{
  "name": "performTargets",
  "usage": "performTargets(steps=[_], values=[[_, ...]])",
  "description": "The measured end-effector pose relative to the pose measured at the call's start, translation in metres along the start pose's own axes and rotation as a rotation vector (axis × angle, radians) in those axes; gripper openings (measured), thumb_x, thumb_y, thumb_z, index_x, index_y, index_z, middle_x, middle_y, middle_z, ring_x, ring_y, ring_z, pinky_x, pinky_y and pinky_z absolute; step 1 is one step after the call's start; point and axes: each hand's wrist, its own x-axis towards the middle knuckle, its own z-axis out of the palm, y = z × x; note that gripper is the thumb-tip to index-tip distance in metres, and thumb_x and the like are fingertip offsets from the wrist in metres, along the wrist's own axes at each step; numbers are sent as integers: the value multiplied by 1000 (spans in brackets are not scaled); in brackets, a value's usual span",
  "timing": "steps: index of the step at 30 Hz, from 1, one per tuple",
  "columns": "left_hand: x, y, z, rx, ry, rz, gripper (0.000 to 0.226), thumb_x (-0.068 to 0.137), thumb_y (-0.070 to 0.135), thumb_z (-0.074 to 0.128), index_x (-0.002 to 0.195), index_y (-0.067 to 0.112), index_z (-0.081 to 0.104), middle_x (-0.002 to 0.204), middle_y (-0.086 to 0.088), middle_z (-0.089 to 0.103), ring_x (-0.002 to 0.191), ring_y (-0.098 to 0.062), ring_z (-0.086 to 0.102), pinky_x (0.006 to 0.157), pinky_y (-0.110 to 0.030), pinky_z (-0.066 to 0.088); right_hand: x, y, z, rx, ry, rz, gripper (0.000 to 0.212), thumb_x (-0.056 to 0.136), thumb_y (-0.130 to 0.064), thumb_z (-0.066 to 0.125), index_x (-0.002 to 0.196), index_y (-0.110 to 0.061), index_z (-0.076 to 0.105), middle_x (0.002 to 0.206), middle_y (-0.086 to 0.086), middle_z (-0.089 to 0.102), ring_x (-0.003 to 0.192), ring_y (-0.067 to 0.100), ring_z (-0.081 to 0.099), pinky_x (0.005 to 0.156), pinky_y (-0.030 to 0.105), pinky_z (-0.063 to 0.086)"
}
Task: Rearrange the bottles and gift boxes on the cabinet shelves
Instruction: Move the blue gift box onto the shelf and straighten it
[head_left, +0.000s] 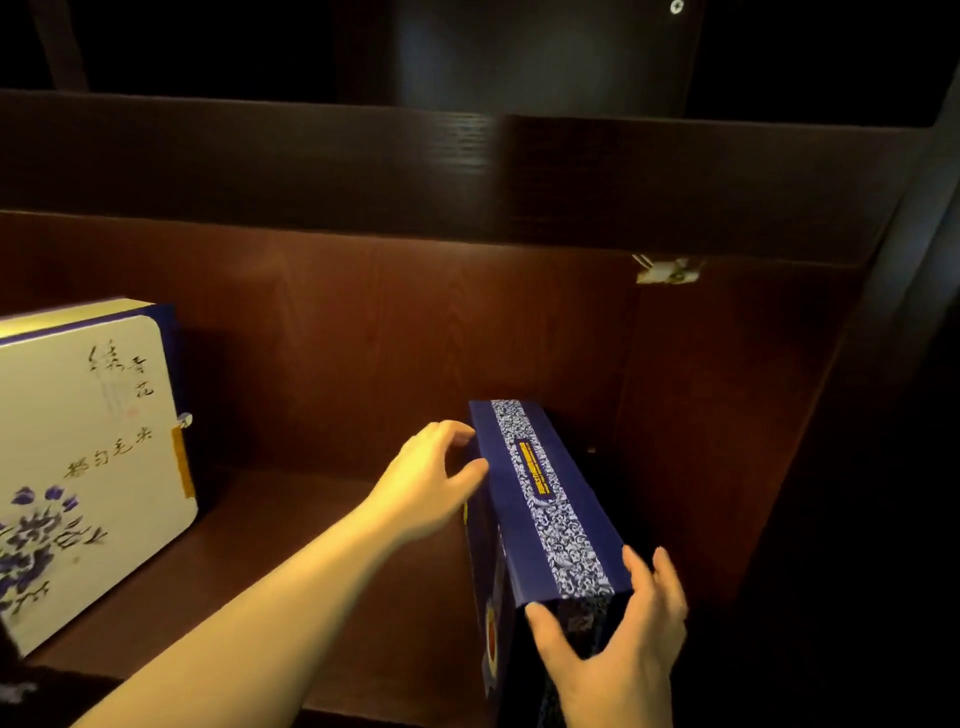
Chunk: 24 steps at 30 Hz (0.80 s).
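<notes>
A dark blue gift box (550, 499) with a blue-and-white patterned band stands on its narrow edge at the right of the wooden shelf (291, 561). My left hand (431, 483) grips its far upper left edge. My right hand (618, 649) clasps its near end, thumb on the left and fingers on the right. A large white gift box (88, 457) with blue flowers and black calligraphy stands upright at the left of the shelf. No bottle is visible.
The dark brown cabinet has a back panel (395, 338) and a right side wall (701, 441) close beside the blue box. A thick shelf board (467, 171) runs overhead, with a metal bracket (667, 270) under it at the right.
</notes>
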Motion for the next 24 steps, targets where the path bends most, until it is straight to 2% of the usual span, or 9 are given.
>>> performTargets(steps=[2,5,7,10,12,16,19,22,24], values=[[27,-14,7,-86,-11,-58,38,92,36,67,125,21,60,121,5,61,111,-9,56,91,-22,40,-5,-5,9,-24,-23,43,120,29,-29,104,134,5,56,151,32,43,131,57,45,97,73,44],[67,-39,21,-181,-36,-140,43,91,39,67,128,19,58,121,3,61,109,-13,58,88,-25,40,-8,-8,20,-48,-25,123,131,26,-30,105,141,1,50,158,24,37,139,48,36,102,72,42],[95,-55,32,-204,-58,-156,46,91,41,67,129,18,57,121,1,62,107,-20,62,84,-29,42,-11,-12,24,-56,3,201,134,29,-34,103,146,-5,46,163,16,31,145,37,29,108,67,39],[138,-78,53,-238,-115,-162,49,91,39,68,131,14,57,126,-6,63,114,-24,59,87,-30,40,-13,-22,27,13,50,294,139,32,-44,99,153,-19,36,168,0,18,152,24,18,117,57,32],[160,-88,68,-253,-167,-166,53,91,40,68,133,12,55,133,-11,60,118,-27,58,91,-33,41,-15,-28,28,90,87,342,135,35,-48,94,151,-35,27,168,-10,10,154,18,16,118,53,32],[182,-104,92,-315,-244,-211,59,91,41,68,139,11,50,142,-16,54,124,-33,54,98,-39,41,-24,-37,33,196,153,460,117,53,-26,97,137,-55,21,163,-24,9,152,12,21,117,43,35],[186,-110,104,-397,-278,-265,65,92,43,66,145,13,43,146,-16,50,128,-34,50,98,-38,38,-32,-40,37,250,177,554,109,65,-20,93,133,-61,18,167,-16,16,151,16,27,117,42,33],[187,-110,112,-504,-278,-346,60,91,45,66,140,14,48,134,-12,56,117,-30,53,92,-38,40,-37,-42,46,287,199,608,104,78,-22,84,134,-64,7,169,-11,17,149,18,31,116,43,34],[187,-109,114,-547,-262,-367,46,90,44,65,125,16,56,119,-8,61,104,-26,55,83,-37,40,-39,-43,53,284,196,625,92,88,-28,74,134,-66,4,169,-13,18,147,18,36,115,43,37]])
